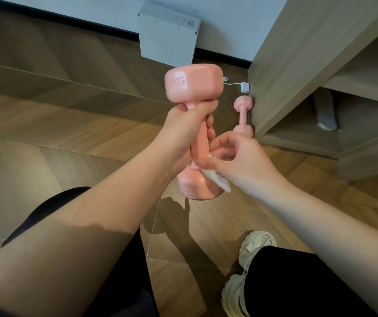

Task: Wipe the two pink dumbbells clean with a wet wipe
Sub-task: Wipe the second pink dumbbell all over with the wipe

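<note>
My left hand (pixel 184 130) grips the handle of a pink dumbbell (pixel 193 82) marked 1KG and holds it upright above the floor. My right hand (pixel 236 160) pinches a white wet wipe (pixel 217 180) against the lower part of the handle, just above the bottom head. The second pink dumbbell (pixel 243 115) lies on the wooden floor behind, touching the side of a wooden cabinet.
A wooden cabinet (pixel 297 65) with open shelves stands at the right. A grey box (pixel 168 35) leans at the wall, and a white charger with cable (pixel 244 86) lies near it. My legs and a white shoe (pixel 249 255) are below.
</note>
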